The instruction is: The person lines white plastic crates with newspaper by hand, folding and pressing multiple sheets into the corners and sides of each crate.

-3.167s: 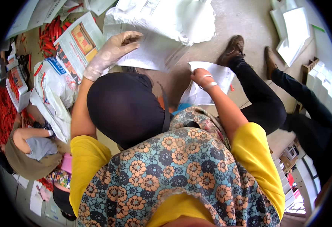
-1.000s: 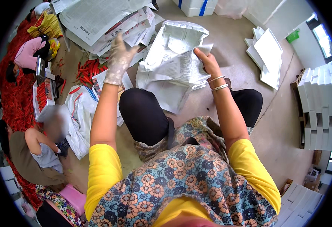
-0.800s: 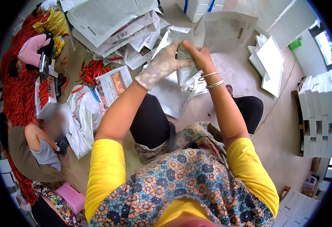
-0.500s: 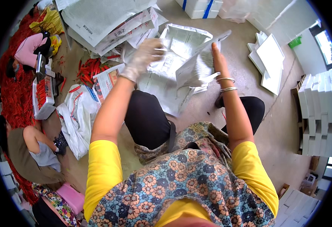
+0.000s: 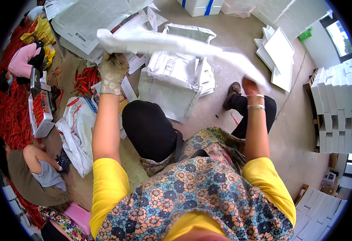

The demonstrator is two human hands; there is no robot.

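Note:
Between my two hands a sheet of newspaper [image 5: 172, 44] is stretched out, seen almost edge-on and smeared by motion. My left hand [image 5: 113, 73], in a pale soiled glove, is closed on its left end. My bare right hand [image 5: 251, 86], with bangles at the wrist, grips the right end and is partly blurred. Below the sheet, in front of my knees, stands a box lined with newspaper [image 5: 166, 89], its paper folded over the rim. A pile of folded newspaper [image 5: 207, 80] leans against the box's right side.
A large newspaper stack [image 5: 91, 24] rises at the far left, near loose red chillies [image 5: 86, 80] and a white sack [image 5: 77, 128]. People sit by a long chilli heap [image 5: 13, 114] on the left. White foam lids [image 5: 280, 56] and stacked white boxes [image 5: 334, 106] are at the right.
My hands have moved apart, the left one leftward and the right one nearer to me. A newspaper sheet is now spread between them; the paper pile sits lower beside the box.

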